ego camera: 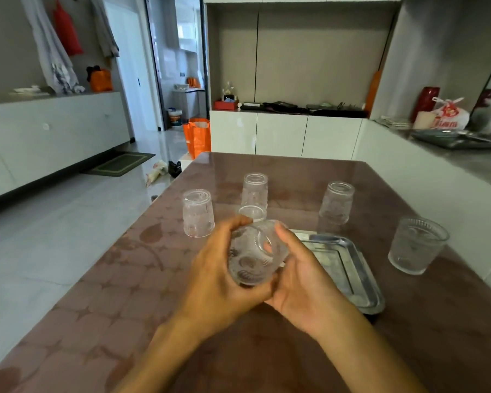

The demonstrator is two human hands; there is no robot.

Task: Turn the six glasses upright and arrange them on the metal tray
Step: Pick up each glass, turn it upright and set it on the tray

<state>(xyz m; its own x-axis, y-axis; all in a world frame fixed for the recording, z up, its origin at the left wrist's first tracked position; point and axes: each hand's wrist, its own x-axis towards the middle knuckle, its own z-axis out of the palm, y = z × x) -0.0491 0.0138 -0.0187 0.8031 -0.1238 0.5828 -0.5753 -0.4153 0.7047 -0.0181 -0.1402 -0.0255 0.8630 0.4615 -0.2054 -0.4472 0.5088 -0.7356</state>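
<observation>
Both hands held one glass tilted above the brown table, five glasses still on the table.

Left to right: an inverted glass point(197, 213) stood at ten o'clock of the hands; the left hand point(219, 275) and right hand point(301, 282) clasped the tilted glass point(254, 252) between them; inverted glasses stood at twelve point(254, 191), just behind the hands point(252, 213), and at one o'clock point(336, 203); the metal tray point(357, 272) lay at three o'clock; an upright glass point(417, 245) stood beyond it on the table point(125, 293).

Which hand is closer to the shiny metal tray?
Right. The right hand is right at the metal tray's left edge, covering part of it. The left hand is farther left, across the held glass.
</observation>
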